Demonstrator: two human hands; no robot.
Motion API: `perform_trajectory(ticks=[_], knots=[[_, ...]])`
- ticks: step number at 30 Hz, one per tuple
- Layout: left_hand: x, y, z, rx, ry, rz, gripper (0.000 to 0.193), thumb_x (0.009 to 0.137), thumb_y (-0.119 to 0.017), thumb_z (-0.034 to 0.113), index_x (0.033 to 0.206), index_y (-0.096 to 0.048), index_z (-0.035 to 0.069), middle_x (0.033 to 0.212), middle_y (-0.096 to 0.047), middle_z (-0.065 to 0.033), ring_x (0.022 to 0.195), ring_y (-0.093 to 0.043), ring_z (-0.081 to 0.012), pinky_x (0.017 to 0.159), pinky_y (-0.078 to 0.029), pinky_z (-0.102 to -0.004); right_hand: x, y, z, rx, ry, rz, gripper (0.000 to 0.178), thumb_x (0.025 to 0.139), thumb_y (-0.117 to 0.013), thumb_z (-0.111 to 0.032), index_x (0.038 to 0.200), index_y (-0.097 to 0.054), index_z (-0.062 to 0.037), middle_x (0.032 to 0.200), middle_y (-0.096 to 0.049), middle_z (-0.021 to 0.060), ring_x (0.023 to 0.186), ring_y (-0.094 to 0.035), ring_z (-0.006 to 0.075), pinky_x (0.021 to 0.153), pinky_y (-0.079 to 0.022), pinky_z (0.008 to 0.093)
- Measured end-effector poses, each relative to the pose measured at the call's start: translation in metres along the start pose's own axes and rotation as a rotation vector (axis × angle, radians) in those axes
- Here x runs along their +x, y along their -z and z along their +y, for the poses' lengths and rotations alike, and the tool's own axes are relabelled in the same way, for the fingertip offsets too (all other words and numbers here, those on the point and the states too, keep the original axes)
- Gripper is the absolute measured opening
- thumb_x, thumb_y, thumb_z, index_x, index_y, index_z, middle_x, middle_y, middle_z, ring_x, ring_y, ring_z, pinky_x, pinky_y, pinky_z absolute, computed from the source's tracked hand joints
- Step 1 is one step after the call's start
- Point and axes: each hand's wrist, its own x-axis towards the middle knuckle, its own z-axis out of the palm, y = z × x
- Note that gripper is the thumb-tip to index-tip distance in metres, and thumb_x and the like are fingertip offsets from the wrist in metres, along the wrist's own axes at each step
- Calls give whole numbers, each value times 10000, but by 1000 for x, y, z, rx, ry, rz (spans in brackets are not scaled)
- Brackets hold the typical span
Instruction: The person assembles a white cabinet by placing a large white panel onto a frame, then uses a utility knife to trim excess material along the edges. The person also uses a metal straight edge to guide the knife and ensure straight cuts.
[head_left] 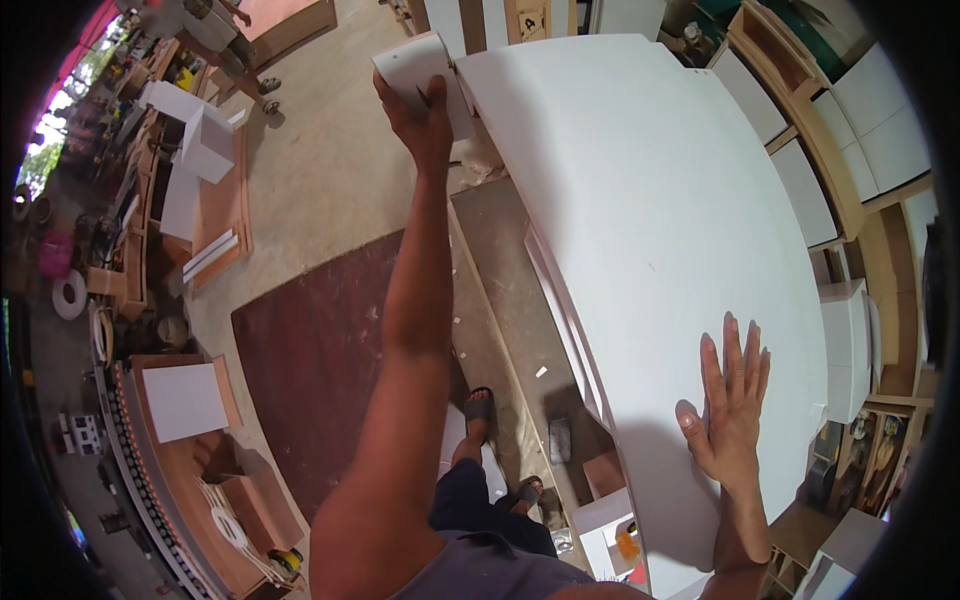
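A large white panel (pixel 650 220) lies flat in front of me and to my right, like a long tabletop. My right hand (pixel 732 415) rests palm down on it near the right edge, fingers spread. My left arm is stretched far forward. At its end, my left hand (pixel 425 125) is closed around a smaller white board (pixel 412 60) beside the far left corner of the panel. The fingers wrap its left edge and the thumb lies on its face. What supports this board underneath is hidden.
On the floor to the left lies a dark red-brown sheet (pixel 310 350). Wooden cabinet frames (pixel 790 120) line the right side. A workbench with white box pieces (pixel 205 145) stands at the far left, with another person (pixel 215 45) nearby. An open-topped wooden box (pixel 245 510) sits lower left.
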Motion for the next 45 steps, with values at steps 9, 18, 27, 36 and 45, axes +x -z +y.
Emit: perform_trajectory(ticks=[9, 18, 27, 36, 45], knots=[[21, 4, 2, 187, -73, -93, 853, 810, -775, 152, 1508, -290, 83, 1289, -525, -241, 1175, -552, -383, 973, -462, -463, -7, 1, 2, 0, -1, 18, 708, 968, -432, -555, 1565, -286, -203, 1644, -138, 153, 1501, -50, 450, 1154, -27, 664], [-77, 49, 102, 126, -83, -209, 884, 813, -770, 113, 1524, -250, 37, 1345, -502, -219, 1241, -507, -343, 1036, -418, -436, -16, -8, 1, -46, 27, 128, 687, 985, -421, -557, 1549, -322, -178, 1644, -145, 137, 1490, -69, 470, 1143, -76, 680], [-353, 125, 301, 6, 138, -255, 899, 820, -790, 150, 1506, -242, -43, 1416, -432, -223, 1294, -449, -329, 1061, -383, -431, -24, -42, 20, -87, -8, 330, 691, 958, -398, -645, 1530, -341, -259, 1613, -249, 109, 1453, -204, 468, 1130, -170, 683], [-600, 224, 503, 98, -184, -713, 943, 625, -876, 97, 1423, -377, 29, 993, -560, -179, 826, -548, -323, 692, -414, -411, -62, -5, 8, 158, -119, 221, 669, 961, -450, -573, 1443, -456, -109, 1541, -355, 190, 1433, -269, 446, 1152, -210, 613], [-696, 285, 439, 250, 794, -1279, 930, 769, -836, 233, 1490, -288, 18, 1150, -623, -226, 1066, -620, -361, 896, -495, -416, -207, -36, 155, 1313, 189, 442, 499, 939, -600, -439, 1227, -616, -31, 1273, -579, 122, 1190, -518, 258, 998, -398, 425]])
